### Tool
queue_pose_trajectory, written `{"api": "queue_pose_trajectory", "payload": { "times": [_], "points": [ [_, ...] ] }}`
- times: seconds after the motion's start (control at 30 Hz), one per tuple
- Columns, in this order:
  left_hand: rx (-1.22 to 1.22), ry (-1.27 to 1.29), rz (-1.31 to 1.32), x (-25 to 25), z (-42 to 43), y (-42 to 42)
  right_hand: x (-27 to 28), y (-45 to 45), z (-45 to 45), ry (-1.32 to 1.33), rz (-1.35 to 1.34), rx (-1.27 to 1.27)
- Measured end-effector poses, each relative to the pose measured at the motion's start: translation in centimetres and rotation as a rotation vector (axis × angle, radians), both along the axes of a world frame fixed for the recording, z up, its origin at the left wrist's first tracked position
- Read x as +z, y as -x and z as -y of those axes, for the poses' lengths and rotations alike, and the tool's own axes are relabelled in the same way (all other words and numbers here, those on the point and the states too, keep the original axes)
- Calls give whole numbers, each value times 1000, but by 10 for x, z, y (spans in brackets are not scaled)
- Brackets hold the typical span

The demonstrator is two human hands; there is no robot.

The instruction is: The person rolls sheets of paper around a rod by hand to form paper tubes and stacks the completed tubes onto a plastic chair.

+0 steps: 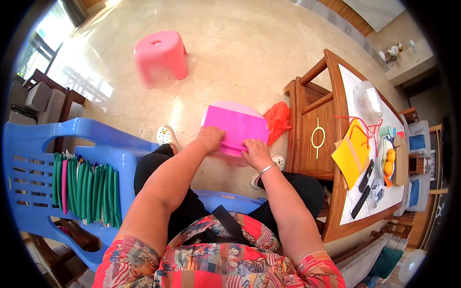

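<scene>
A bright magenta sheet (pixel 235 126), seemingly paper, lies across a pale pink stool (pixel 228 104) in front of my knees. Along its near edge runs a narrow folded strip. My left hand (pixel 211 139) is closed at the near left part of the sheet, fingers curled on the fold. At the near right corner my right hand (pixel 258 154), with a bracelet at the wrist, has its fingers bent over the same strip. Both thumbs are partly hidden.
A blue plastic chair (pixel 91 132) on the left holds several folded green pieces (pixel 91 192) and a pink one. A pink stool (pixel 161 53) stands ahead. The wooden table (pixel 331 211) at right bears yellow sheets (pixel 353 153), remotes and fruit. A red plastic bag (pixel 277 120) hangs beside it.
</scene>
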State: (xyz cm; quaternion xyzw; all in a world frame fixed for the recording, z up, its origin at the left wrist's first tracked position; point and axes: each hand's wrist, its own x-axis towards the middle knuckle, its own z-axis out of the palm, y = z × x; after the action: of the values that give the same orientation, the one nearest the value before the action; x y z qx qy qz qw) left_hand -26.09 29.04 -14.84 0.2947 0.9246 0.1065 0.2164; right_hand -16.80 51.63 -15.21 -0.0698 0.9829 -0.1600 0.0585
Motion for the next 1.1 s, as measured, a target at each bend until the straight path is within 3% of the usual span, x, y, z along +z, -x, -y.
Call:
{"api": "queue_pose_trajectory", "payload": {
  "times": [0.33,0.43,0.63,0.83,0.93,1.1],
  "points": [
    [115,99,34,6,-5,8,8,12,-1,-82,115,-18],
    [138,144,84,16,-8,13,14,16,-3,9,155,-88],
    [154,127,7,20,-5,12,16,17,-2,-94,100,-29],
    [187,63,-5,20,-4,13,5,19,-6,44,-32,-62],
    [178,37,-77,16,0,12,13,25,-9,-14,70,-92],
    [169,29,-141,-1,1,15,1,24,-4,-59,-82,-75]
  ]
}}
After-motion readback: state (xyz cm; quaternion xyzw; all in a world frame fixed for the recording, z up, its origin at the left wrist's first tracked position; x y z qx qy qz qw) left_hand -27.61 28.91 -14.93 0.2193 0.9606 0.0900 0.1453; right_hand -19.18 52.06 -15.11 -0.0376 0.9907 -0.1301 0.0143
